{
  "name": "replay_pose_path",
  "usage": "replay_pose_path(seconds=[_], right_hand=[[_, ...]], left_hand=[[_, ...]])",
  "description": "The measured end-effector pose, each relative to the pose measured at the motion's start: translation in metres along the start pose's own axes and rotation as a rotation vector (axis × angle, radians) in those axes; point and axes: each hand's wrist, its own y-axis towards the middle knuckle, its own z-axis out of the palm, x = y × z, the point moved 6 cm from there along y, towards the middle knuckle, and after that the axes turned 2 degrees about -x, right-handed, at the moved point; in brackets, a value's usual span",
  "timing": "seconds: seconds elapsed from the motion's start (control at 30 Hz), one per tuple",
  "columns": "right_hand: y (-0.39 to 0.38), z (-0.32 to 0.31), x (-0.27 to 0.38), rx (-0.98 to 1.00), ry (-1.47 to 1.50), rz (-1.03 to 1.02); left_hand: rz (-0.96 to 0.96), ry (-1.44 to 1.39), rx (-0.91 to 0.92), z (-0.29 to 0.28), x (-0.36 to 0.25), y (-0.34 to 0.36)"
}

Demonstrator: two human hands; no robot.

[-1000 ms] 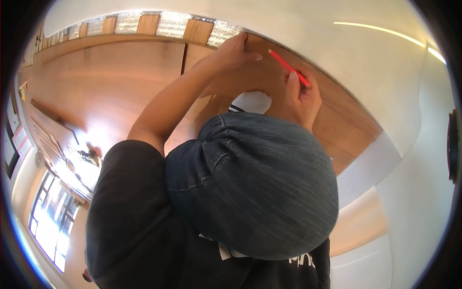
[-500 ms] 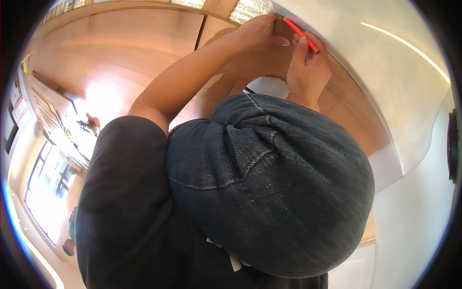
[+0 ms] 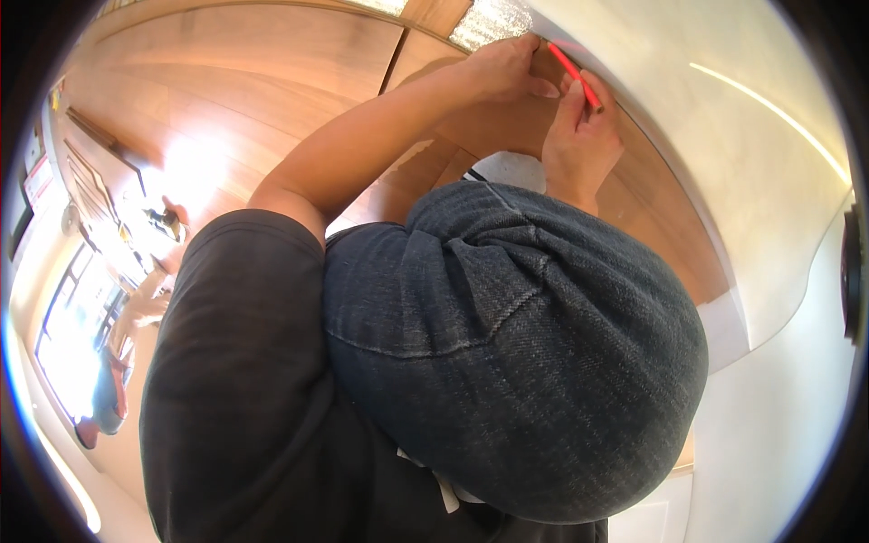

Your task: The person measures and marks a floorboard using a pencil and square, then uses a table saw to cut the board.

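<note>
A slim red pencil is in my right hand, pinched between thumb and fingers. It slants up and left, its upper end near the board's edge by the white wall. My left hand rests on the wooden boards just left of the pencil. Its thumb stands apart from the index finger, and the other fingers are partly hidden. Nothing shows in that hand. Both hands are close together, beyond my bent knee in dark jeans.
Shiny silver sheeting shows past the boards' far edge. A white wall curves along the right. My light shoe stands beyond the knee. At the far left, another person is near a bright window.
The view has shifted slightly, so hands and boards appear a little lower and farther right. The pencil is more upright in my right hand. The other person at the left shows more fully.
</note>
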Motion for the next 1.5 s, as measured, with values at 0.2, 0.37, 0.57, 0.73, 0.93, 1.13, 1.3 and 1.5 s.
replay_pose_path(seconds=[0.2, 0.37, 0.57, 0.73, 0.93, 1.13, 1.3, 1.5], right_hand=[[0.001, 0.005, -0.006, -0.019, -0.011, -0.051], [-0.001, 0.002, -0.003, -0.007, -0.047, -0.054], [-0.001, 0.0, -0.002, -0.037, -0.072, -0.103], [-0.004, -0.002, -0.005, 0.039, -0.079, 0.025], [-0.001, 0.0, -0.007, 0.016, -0.053, -0.012], [-0.003, -0.007, -0.011, -0.021, -0.035, -0.015], [-0.001, -0.001, -0.01, -0.008, -0.017, -0.054], [0.002, -0.003, -0.009, -0.015, -0.04, -0.071]], left_hand=[[-0.01, 0.01, -0.002, 0.001, 0.0, -0.002], [0.034, 0.023, -0.025, 0.001, 0.002, -0.002], [0.054, 0.031, -0.044, 0.0, -0.005, -0.002], [-0.01, 0.008, -0.005, -0.001, -0.001, -0.005], [0.038, 0.008, -0.011, 0.001, -0.003, -0.002], [-0.015, 0.024, -0.01, 0.0, -0.002, -0.003], [-0.001, 0.023, 0.009, -0.002, -0.005, -0.002], [-0.012, 0.034, 0.014, -0.002, -0.007, -0.001]])
